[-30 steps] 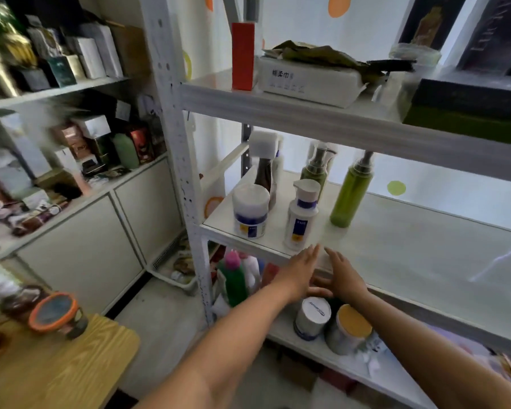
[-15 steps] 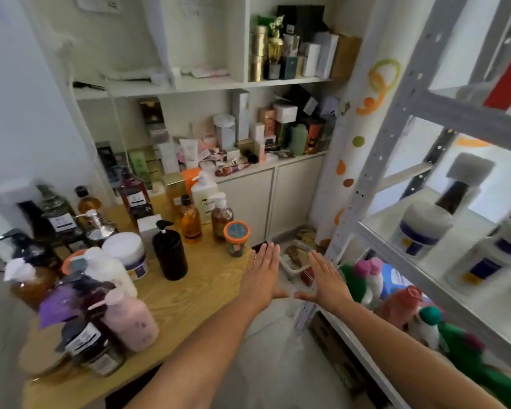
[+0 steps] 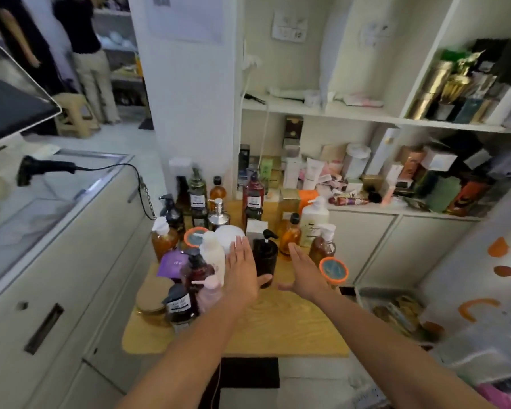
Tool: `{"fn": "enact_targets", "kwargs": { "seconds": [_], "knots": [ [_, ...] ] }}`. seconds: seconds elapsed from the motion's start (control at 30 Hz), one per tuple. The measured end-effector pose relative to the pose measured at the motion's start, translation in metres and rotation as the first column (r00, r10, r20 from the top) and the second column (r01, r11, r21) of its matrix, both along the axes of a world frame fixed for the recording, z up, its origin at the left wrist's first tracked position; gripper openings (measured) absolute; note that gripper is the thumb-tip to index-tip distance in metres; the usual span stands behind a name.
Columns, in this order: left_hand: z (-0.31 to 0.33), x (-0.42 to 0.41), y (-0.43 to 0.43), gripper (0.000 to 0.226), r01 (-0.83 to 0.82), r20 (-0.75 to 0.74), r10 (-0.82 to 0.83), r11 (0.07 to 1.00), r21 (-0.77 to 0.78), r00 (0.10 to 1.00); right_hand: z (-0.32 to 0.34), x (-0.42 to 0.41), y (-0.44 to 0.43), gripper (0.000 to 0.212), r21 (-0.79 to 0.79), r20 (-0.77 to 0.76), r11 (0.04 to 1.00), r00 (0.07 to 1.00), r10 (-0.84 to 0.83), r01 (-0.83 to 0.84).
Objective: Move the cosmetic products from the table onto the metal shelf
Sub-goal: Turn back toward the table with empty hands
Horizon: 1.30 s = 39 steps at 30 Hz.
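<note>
Left hand (image 3: 242, 273) and right hand (image 3: 307, 274) are out over the light wooden table (image 3: 281, 329), fingers straight, palms facing, and I hold nothing. The matte black cylindrical pump bottle (image 3: 265, 256) stands upright on the table between my hands; I cannot tell if they touch it. The small orange-rimmed jar (image 3: 334, 269) sits just beside my right hand. More bottles crowd the far-left tabletop.
</note>
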<state>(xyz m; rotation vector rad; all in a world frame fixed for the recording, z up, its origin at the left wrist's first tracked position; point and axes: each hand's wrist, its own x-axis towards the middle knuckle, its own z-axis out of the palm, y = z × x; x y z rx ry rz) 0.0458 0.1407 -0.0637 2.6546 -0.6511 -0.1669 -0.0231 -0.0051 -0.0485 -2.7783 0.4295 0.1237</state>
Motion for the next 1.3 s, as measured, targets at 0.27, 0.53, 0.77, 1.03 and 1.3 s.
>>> {"fn": "enact_targets", "kwargs": {
  "seconds": [0.27, 0.53, 0.77, 1.03, 1.3],
  "knots": [
    [0.014, 0.048, -0.034, 0.092, -0.135, -0.364, 0.045, 0.965, -0.227, 0.93, -0.008, 0.038, -0.002, 0.11, 0.176, -0.005, 0.979, 0.995, 0.104, -0.101],
    [0.012, 0.06, -0.069, 0.05, -0.313, -0.526, 0.067, 0.864, -0.395, 0.848, -0.015, 0.044, -0.029, 0.101, 0.28, -0.102, 0.958, 0.99, 0.101, -0.069],
    [0.01, 0.047, -0.074, 0.019, -0.176, -0.116, 0.153, 0.957, -0.229, 0.981, -0.021, 0.043, -0.039, 0.109, 0.267, -0.252, 0.964, 0.964, 0.085, -0.015],
    [0.056, 0.053, -0.07, 0.012, -0.014, -0.088, -0.011, 0.958, -0.286, 0.996, -0.02, 0.033, -0.035, 0.112, 0.44, -0.269, 0.893, 0.963, 0.035, 0.09],
    [0.125, 0.047, -0.069, 0.015, 0.185, -0.091, -0.252, 0.871, -0.456, 0.963, -0.005, 0.017, -0.04, 0.09, 0.774, -0.016, 0.597, 0.948, -0.317, 0.212]
  ]
}}
